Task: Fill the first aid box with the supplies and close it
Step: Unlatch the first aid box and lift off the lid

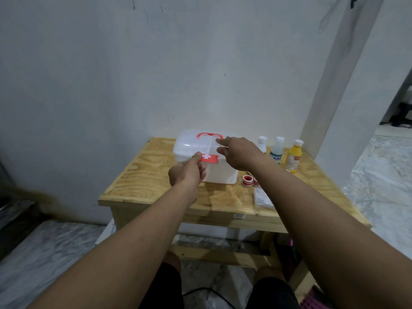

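A white first aid box with a clear lid and a red handle stands shut on the wooden table. My left hand pinches the red latch with a white cross on the box's front. My right hand rests its fingers on the right side of the lid. To the right of the box stand a white bottle, a green-labelled bottle and a yellow bottle. A red tape roll and a white packet lie near the front right.
The table stands against a grey wall; a pillar rises at the right. Marble floor surrounds it. My knees show below the table's front edge, and a pink object lies on the floor at the lower right.
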Demonstrator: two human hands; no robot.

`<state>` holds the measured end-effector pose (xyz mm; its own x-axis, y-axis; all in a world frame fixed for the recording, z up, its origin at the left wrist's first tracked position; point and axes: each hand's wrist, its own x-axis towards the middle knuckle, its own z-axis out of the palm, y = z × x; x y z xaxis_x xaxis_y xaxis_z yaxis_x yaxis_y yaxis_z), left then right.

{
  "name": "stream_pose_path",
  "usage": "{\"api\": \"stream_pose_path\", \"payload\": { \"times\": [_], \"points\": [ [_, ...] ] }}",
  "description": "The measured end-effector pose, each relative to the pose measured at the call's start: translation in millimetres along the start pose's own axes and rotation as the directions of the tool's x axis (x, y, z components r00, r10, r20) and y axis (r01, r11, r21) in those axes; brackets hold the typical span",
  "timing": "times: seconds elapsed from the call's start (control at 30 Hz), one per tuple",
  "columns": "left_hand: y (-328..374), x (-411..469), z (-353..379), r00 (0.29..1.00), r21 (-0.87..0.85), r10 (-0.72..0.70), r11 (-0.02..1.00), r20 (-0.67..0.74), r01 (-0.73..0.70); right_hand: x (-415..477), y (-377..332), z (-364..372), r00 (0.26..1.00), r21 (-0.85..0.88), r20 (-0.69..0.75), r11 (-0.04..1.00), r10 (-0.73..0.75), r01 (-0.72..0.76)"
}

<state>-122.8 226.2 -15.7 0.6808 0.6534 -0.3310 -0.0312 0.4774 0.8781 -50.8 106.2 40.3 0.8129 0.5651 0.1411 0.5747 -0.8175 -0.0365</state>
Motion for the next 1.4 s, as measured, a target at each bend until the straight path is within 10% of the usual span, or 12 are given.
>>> {"api": "stream_pose_path", "payload": {
  "times": [0.4, 0.7, 0.87, 1.4],
  "points": [
    [49, 7, -2, 0.917, 0.419, 0.323, 0.818, 0.234, -0.395, -8, 8, 14, 0.997, 0.265, -0.074, 0.964, 0.034, -0.013],
    [49, 43, -31, 0.691, 0.646, 0.591, 0.341, 0.418, -0.683, -3, 10, 21, 0.981, 0.304, -0.181, 0.953, 0.077, -0.019],
    [54, 65, -43, 0.791, 0.627, 0.25, 0.498, 0.558, -0.6, 1, 11, 26, 0.98, 0.364, -0.165, 0.93, 0.108, -0.041],
    [47, 72, -49, 0.685, 0.585, 0.383, 0.356, 0.62, -0.729, -5, 16, 20, 0.953, 0.53, -0.247, 0.848, 0.173, -0.017]
  ]
}}
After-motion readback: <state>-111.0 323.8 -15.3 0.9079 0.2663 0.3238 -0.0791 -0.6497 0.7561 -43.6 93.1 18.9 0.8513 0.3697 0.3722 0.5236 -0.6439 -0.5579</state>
